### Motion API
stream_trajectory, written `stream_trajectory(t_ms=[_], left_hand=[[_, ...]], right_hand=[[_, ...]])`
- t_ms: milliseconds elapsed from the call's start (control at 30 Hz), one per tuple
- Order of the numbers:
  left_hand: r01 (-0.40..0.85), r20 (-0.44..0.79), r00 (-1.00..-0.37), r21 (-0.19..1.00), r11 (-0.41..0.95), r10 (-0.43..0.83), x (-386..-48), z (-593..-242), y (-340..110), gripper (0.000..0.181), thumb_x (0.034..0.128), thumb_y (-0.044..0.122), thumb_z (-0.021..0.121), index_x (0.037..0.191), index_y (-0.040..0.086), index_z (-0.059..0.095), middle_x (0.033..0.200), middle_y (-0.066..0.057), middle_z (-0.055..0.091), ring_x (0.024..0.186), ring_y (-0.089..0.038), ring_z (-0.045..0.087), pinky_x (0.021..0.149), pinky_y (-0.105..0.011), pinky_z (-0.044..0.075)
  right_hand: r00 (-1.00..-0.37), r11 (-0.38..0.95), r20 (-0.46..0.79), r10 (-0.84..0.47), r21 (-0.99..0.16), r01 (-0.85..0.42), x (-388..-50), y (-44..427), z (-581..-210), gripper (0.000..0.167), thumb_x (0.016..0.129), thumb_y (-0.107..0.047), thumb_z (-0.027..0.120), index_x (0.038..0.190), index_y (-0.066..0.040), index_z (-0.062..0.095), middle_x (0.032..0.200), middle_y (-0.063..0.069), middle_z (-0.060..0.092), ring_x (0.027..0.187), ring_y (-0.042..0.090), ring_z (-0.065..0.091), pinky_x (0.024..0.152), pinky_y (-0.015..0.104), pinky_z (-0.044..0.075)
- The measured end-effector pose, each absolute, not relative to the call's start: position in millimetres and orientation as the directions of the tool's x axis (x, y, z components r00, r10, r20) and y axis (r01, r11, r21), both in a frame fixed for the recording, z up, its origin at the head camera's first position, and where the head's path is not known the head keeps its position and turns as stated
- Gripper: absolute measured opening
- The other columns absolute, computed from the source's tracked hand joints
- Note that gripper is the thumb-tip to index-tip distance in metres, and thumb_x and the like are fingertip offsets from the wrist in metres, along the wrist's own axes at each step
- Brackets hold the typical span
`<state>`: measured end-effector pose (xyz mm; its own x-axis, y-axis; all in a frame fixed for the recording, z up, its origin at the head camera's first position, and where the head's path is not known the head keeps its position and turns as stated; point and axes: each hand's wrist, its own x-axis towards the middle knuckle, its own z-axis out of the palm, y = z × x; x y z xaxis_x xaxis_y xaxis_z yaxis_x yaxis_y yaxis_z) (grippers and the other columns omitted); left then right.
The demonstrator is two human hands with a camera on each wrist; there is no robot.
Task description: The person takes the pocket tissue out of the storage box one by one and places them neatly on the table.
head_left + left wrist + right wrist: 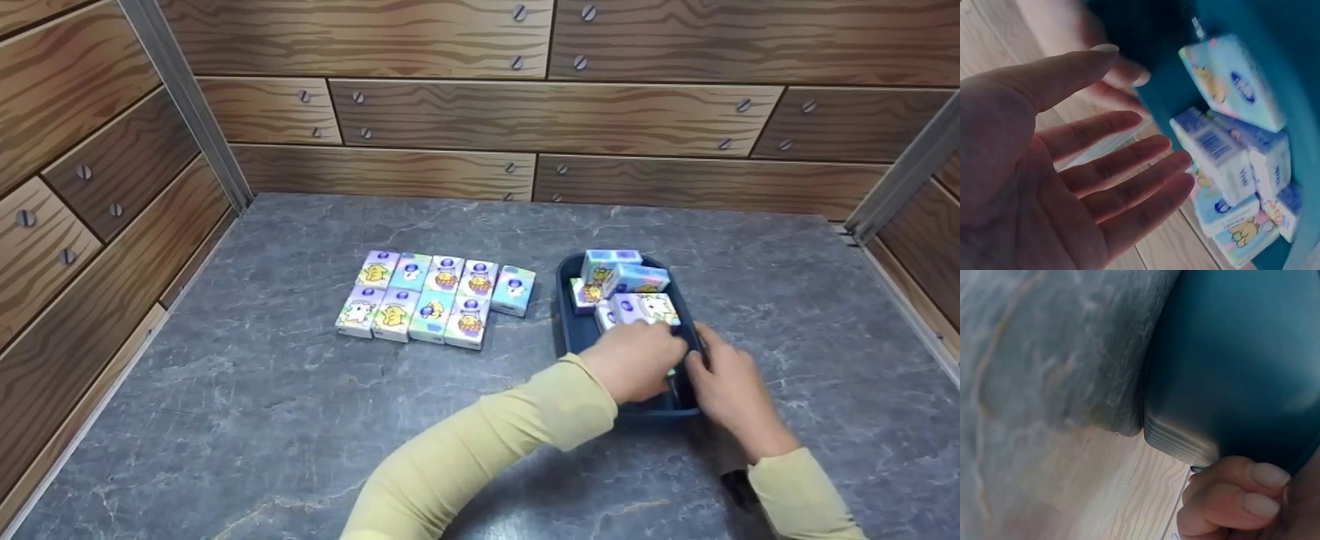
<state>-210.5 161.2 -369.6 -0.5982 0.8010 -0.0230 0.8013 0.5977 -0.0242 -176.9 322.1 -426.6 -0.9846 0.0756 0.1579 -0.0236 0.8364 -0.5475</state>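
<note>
A dark blue tray point(564, 330) holds several small tissue packs point(636, 278) with cartoon prints, some lying flat, others tilted. Over its near half is my left hand point(637, 360). In the left wrist view, the left hand point(1089, 169) has its fingers extended and apart, with nothing held, beside the packs point(1219, 157). On the tray's right side, my right hand point(731, 382) grips the rim; in the right wrist view its curled fingers point(1230, 495) are at the edge of the tray point(1219, 382). The left hand hides part of the tray's inside.
Left of the tray, several tissue packs point(431, 311) lie face up in two touching rows on the grey marbled table point(262, 420). One pack point(514, 289) sits slightly turned at the right end. Wood-patterned panels point(480, 112) stand behind and at both sides.
</note>
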Motion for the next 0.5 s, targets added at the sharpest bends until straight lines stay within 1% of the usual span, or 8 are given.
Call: stream_trajectory(t_ms=[67, 133, 200, 267, 333, 400, 433, 500], left_hand=[[0.809, -0.047, -0.588, -0.045, 0.587, 0.807, -208.9, -376.3, 160.7, 0.023, 0.0941, 0.026, 0.061, 0.116, 0.022, 0.067, 0.11, 0.001, 0.063, 0.096, -0.015, 0.06, 0.079, -0.03, 0.052], [0.808, -0.074, -0.589, -0.053, 0.586, 0.805, -207.8, -382.6, 159.6, 0.021, 0.0968, 0.022, 0.056, 0.114, 0.023, 0.068, 0.109, 0.001, 0.064, 0.096, -0.014, 0.061, 0.079, -0.03, 0.053], [0.801, -0.088, -0.599, -0.058, 0.596, 0.796, -206.7, -387.5, 158.6, 0.023, 0.0991, 0.02, 0.052, 0.114, 0.022, 0.069, 0.109, 0.0, 0.064, 0.095, -0.015, 0.061, 0.078, -0.031, 0.053], [0.779, -0.115, -0.626, -0.04, 0.626, 0.771, -206.0, -390.3, 159.2, 0.024, 0.0998, 0.021, 0.05, 0.116, 0.022, 0.068, 0.113, -0.001, 0.062, 0.101, -0.018, 0.059, 0.083, -0.036, 0.053], [0.756, -0.133, -0.652, -0.031, 0.654, 0.747, -206.1, -392.1, 160.7, 0.027, 0.1007, 0.022, 0.048, 0.121, 0.024, 0.066, 0.12, -0.003, 0.059, 0.108, -0.022, 0.056, 0.087, -0.042, 0.051], [0.733, -0.151, -0.674, -0.024, 0.679, 0.723, -206.8, -394.4, 162.5, 0.031, 0.1014, 0.023, 0.046, 0.128, 0.028, 0.061, 0.125, -0.005, 0.055, 0.112, -0.026, 0.053, 0.088, -0.048, 0.05], [0.728, -0.157, -0.679, -0.023, 0.685, 0.717, -207.4, -395.6, 163.3, 0.033, 0.1016, 0.024, 0.046, 0.13, 0.031, 0.059, 0.126, -0.006, 0.054, 0.113, -0.026, 0.053, 0.088, -0.048, 0.05], [0.733, -0.159, -0.674, -0.029, 0.679, 0.721, -208.7, -398.8, 164.0, 0.035, 0.102, 0.024, 0.044, 0.134, 0.034, 0.055, 0.125, -0.007, 0.054, 0.109, -0.025, 0.055, 0.083, -0.042, 0.053]], right_hand=[[-0.985, 0.838, 0.151, 0.083, -0.546, -0.014, -176.7, 321.2, -426.1, 0.048, 0.097, -0.012, 0.039, 0.141, 0.01, 0.036, 0.117, 0.038, 0.054, 0.089, 0.038, 0.058, 0.078, 0.054, 0.046], [-0.986, 0.841, 0.144, 0.089, -0.542, -0.003, -177.0, 320.6, -425.9, 0.049, 0.097, -0.012, 0.039, 0.141, 0.01, 0.035, 0.116, 0.037, 0.054, 0.088, 0.037, 0.058, 0.077, 0.053, 0.046], [-0.985, 0.842, 0.141, 0.095, -0.54, 0.004, -177.3, 320.5, -425.5, 0.05, 0.096, -0.012, 0.038, 0.141, 0.01, 0.035, 0.117, 0.037, 0.054, 0.089, 0.036, 0.057, 0.077, 0.053, 0.046], [-0.986, 0.84, 0.132, 0.1, -0.543, 0.012, -177.6, 320.8, -425.3, 0.05, 0.096, -0.012, 0.038, 0.141, 0.01, 0.034, 0.118, 0.037, 0.054, 0.089, 0.036, 0.057, 0.078, 0.053, 0.046], [-0.986, 0.837, 0.131, 0.103, -0.548, 0.015, -177.9, 321.1, -425.3, 0.05, 0.097, -0.012, 0.038, 0.141, 0.01, 0.034, 0.122, 0.038, 0.051, 0.095, 0.039, 0.057, 0.081, 0.056, 0.046], [-0.986, 0.833, 0.127, 0.105, -0.553, 0.018, -178.3, 320.8, -425.4, 0.05, 0.097, -0.012, 0.038, 0.141, 0.011, 0.034, 0.123, 0.038, 0.05, 0.096, 0.039, 0.058, 0.081, 0.056, 0.046], [-0.987, 0.832, 0.124, 0.106, -0.555, 0.02, -178.2, 320.6, -425.6, 0.05, 0.097, -0.012, 0.038, 0.141, 0.011, 0.033, 0.124, 0.038, 0.049, 0.095, 0.039, 0.058, 0.081, 0.055, 0.046], [-0.986, 0.832, 0.124, 0.107, -0.555, 0.021, -177.9, 320.3, -426.0, 0.05, 0.097, -0.012, 0.038, 0.141, 0.011, 0.033, 0.124, 0.038, 0.049, 0.095, 0.039, 0.059, 0.08, 0.055, 0.046]])
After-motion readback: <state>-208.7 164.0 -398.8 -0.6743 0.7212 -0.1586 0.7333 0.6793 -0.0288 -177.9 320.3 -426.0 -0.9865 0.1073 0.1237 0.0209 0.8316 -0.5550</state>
